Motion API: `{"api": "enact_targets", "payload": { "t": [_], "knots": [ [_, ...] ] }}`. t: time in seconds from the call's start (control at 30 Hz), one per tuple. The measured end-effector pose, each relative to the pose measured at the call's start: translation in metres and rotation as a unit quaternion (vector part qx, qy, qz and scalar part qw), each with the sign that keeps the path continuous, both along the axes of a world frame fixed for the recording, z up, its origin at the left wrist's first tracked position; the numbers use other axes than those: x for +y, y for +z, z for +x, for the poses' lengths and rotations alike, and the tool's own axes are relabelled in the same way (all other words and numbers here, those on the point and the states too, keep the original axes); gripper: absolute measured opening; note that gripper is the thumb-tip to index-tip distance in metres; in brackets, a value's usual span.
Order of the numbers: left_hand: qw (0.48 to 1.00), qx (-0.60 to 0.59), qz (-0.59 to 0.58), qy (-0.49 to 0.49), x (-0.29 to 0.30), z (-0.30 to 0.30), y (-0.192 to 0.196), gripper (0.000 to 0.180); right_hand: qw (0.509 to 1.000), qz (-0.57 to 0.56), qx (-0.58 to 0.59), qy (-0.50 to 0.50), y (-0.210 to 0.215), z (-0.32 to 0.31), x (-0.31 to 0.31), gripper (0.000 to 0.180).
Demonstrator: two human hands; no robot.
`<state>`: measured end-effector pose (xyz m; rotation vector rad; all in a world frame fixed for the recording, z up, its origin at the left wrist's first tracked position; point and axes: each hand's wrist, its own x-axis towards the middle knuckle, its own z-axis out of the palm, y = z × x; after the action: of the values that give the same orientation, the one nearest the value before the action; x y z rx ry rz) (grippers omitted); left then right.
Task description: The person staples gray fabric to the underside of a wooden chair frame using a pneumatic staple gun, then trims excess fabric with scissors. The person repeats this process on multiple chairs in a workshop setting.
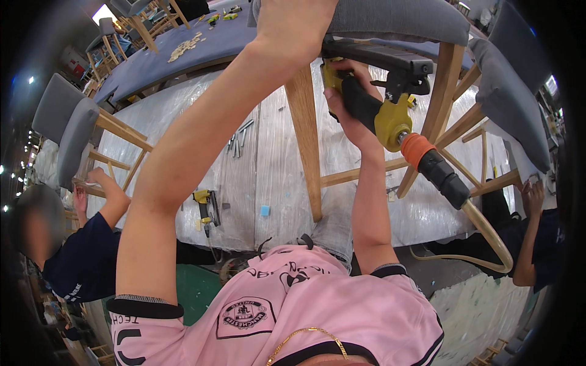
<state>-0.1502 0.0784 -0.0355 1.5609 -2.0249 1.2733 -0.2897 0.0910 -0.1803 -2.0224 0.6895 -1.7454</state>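
Note:
In front of me a chair with a grey upholstered seat [400, 19] and wooden legs [305, 140] stands over the plastic-covered work surface. My left hand [299, 21] reaches up to the seat's near side; its fingers are cut off by the upper edge, so their hold is hidden. Wrapped round the handle of a yellow and black pneumatic staple gun [390, 119] is my right hand [351, 100]. The gun's black magazine lies under the seat, close to its underside. An orange and black coupling joins the gun to a yellowish air hose [488, 235].
A second yellow staple gun [206, 207] lies left of a blue block [265, 210]. Metal bolts [240, 139] are scattered farther off. Co-workers handle a grey chair at left [79, 125] and another at right [510, 104]. Behind stands a blue-covered table [220, 46] with small pieces.

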Motion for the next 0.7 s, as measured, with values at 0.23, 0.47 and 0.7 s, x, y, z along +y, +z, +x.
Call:
{"api": "enact_targets", "payload": {
  "t": [0.23, 0.47, 0.7],
  "knots": [
    [0.999, 0.016, -0.028, -0.012, 0.002, 0.001, -0.005, 0.070, 0.997, 0.068, -0.011, 0.032, 0.002, 0.001, 0.009, 0.030],
    [0.993, 0.021, 0.111, -0.042, 0.020, 0.007, 0.031, 0.082, 0.997, 0.078, 0.017, 0.011, 0.014, -0.002, 0.016, 0.035],
    [0.917, 0.154, 0.311, -0.194, -0.029, 0.067, 0.054, 0.106, 0.997, 0.050, 0.043, 0.030, 0.007, -0.015, 0.021, 0.038]
  ]
}}
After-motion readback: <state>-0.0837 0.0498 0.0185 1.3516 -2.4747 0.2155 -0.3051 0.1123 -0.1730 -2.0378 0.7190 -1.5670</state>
